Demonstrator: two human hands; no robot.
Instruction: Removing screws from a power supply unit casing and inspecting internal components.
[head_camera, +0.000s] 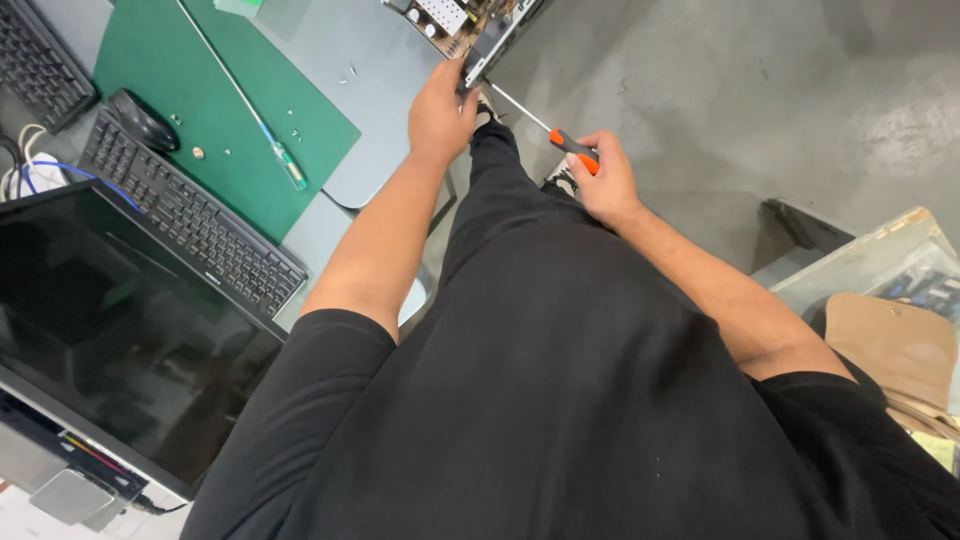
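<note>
Green mat (190, 90) lies left of the circuit-board unit (470, 25), whose edge our left hand (438, 110) clasps. Right of that unit, our right hand (600, 180) closes around an orange-handled screwdriver (560, 138), shaft angled toward it.

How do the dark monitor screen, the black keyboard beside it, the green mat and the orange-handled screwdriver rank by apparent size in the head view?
1. Monitor screen, though nearness to the camera inflates it.
2. Green mat.
3. Keyboard.
4. Screwdriver, held in the right hand.
</note>
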